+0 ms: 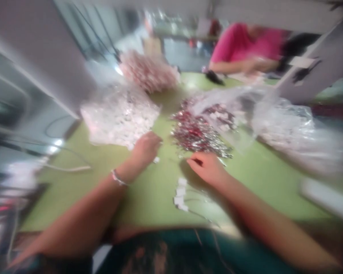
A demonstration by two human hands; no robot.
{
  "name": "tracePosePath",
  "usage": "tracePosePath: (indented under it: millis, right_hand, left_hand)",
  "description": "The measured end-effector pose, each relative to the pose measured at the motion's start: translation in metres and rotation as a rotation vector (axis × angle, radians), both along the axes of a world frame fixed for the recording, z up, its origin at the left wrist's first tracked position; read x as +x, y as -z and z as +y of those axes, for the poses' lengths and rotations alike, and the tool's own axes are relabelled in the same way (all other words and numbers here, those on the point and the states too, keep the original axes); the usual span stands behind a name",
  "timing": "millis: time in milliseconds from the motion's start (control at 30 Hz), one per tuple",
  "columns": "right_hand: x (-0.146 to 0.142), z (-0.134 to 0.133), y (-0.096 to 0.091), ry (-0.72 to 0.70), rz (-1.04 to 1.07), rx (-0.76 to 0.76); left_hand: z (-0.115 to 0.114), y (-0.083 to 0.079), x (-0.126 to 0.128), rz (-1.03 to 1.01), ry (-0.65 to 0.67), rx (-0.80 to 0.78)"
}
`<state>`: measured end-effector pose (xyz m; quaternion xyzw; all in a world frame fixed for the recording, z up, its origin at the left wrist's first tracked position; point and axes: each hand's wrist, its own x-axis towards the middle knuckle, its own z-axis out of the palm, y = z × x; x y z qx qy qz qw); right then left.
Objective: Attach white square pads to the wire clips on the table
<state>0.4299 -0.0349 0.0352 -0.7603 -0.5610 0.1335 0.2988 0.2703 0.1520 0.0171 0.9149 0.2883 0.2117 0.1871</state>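
"What lies nearest on the green table [103, 163]?"

"A short column of white pieces [180, 192], their thin wires trailing off to the right."

"And just beyond them?"

"The right hand [208, 167], at the near edge of a heap of silver and red strands [196, 133]. Its thumb and fingers curl towards each other around a small dark gap; the blur is too strong to tell whether they pinch anything."

"The left hand [145, 149]?"

"Fingers bent and close together, at the near right corner of a clear bag [114, 99]. I can't tell whether it grips something. One small white piece [156, 160] lies on the table just beside it."

"What's in that bag?"

"A broad load of small white pieces, seen through the plastic."

"Other bags?"

"A clear sheet or bag [241, 139] lies partly over the heap's far right side, with white bits showing through. Farther right, a big crumpled clear bag [288, 125] holds something pale, too blurred to name."

"At the back?"

"A bushy pale-pink bundle [148, 72] behind the left bag and, to the right, a person in a pink top [231, 43]."
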Motion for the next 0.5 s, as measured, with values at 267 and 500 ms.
tracePosePath:
  millis: [267,500]
  right_hand:
    - [-0.006,-0.006,-0.001,-0.136,-0.105,0.204]
    - [-0.005,-0.007,0.005,-0.12,-0.182,0.26]
  left_hand:
    - [-0.038,-0.015,0.002,-0.441,0.009,-1.351]
    - [-0.036,-0.006,0.001,-0.421,0.081,-1.451]
